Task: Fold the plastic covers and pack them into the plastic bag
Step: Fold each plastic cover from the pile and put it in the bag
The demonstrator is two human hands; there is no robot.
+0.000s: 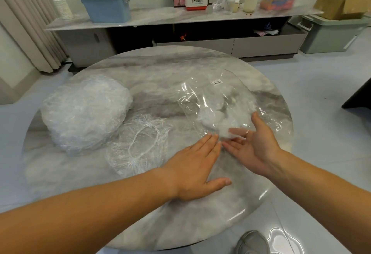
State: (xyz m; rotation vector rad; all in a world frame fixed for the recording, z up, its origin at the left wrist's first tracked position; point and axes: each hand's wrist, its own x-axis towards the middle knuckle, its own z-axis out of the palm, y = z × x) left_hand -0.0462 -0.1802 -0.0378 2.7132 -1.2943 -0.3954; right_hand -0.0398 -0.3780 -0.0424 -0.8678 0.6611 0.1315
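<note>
Plastic bag is being packed, touched by straight-fingered left hand and right hand; 1 cover beside it should be folded next.

label on plastic bag too small to read, right hand fingertips blurred, shoe cut by bottom edge

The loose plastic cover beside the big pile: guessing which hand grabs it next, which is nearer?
Left. The left hand lies flat just right of the loose cover; the right hand is farther right, at the plastic bag.
</note>
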